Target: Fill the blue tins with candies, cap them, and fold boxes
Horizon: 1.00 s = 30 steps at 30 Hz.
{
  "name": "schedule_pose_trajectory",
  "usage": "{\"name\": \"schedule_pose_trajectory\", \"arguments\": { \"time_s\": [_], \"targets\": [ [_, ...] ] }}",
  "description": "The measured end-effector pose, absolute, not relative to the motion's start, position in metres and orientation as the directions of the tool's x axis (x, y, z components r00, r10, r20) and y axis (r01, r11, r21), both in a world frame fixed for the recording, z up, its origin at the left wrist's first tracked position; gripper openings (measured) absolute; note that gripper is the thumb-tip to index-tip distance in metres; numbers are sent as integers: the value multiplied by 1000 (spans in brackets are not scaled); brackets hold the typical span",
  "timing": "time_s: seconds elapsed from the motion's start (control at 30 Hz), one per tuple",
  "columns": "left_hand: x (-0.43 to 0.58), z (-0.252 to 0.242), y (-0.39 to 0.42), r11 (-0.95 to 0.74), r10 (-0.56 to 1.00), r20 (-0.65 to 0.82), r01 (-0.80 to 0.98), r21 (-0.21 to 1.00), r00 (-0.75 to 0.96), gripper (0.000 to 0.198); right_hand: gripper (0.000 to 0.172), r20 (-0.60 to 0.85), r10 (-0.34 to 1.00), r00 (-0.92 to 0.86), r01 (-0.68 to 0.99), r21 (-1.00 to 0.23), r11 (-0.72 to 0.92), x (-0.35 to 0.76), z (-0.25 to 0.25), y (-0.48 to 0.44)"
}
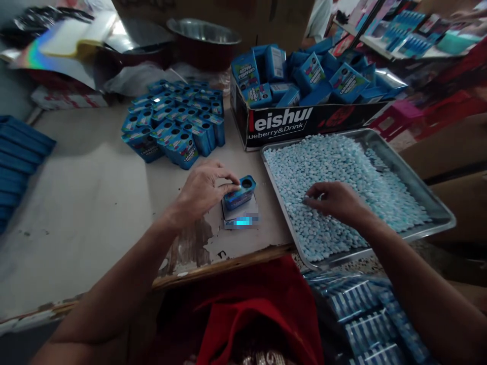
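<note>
My left hand [207, 185] reaches over a small blue candy box [239, 197] with a round hole in its top. Thumb and forefinger pinch what looks like a pale candy [239, 187] at the box's top, beside the dark hole. Under the box is a small flat scale [249, 210] with a lit blue display. Over a metal tray [279, 203] filled with light blue and white candies [323, 162], my right hand [333, 200] has its fingers curled and pinched low against the candies. Whatever lies between those fingertips is too small to make out.
Rows of blue boxes with open holes [175, 121] stand behind my left hand. A black carton [279, 121] heaped with blue boxes sits behind the tray. Folded blue packaging [21, 162] lies at far left; a metal bowl [205, 33] stands at the back. Packed blue bundles [365, 314] are below the tray.
</note>
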<state>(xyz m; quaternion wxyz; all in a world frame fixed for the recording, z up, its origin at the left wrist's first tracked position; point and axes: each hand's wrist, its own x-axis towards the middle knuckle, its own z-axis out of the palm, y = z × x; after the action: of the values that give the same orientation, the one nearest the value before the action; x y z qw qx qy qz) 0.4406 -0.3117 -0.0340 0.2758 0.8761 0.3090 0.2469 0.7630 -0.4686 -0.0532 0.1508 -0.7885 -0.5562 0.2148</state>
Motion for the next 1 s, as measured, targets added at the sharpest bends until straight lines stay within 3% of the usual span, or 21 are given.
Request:
{"name": "schedule_pose_trajectory", "arguments": {
  "time_s": [0.23,0.43,0.57,0.67,0.83,1.0],
  "targets": [
    [462,-28,-312,-726,596,268,365,582,757,10,21,-190,939,287,745,-572,-344,773,-61,-485],
    [450,-11,-327,-764,605,441,327,557,663,22,30,-185,938,292,755,-558,-345,779,-39,-477],
    [418,-13,-338,-705,706,481,443,554,520,16,25,-223,964,147,696,-669,-260,755,-18,-451],
    [398,-20,-344,-661,750,481,501,559,453,13,18,-152,987,-43,679,-729,-83,719,3,-422],
    [377,-27,-344,-596,801,478,550,585,360,13,15,-60,964,-260,784,-596,174,669,28,-383],
    [364,-33,-337,-565,825,443,534,630,350,12,23,-51,942,-332,858,-431,279,653,28,-367]
  ]
}}
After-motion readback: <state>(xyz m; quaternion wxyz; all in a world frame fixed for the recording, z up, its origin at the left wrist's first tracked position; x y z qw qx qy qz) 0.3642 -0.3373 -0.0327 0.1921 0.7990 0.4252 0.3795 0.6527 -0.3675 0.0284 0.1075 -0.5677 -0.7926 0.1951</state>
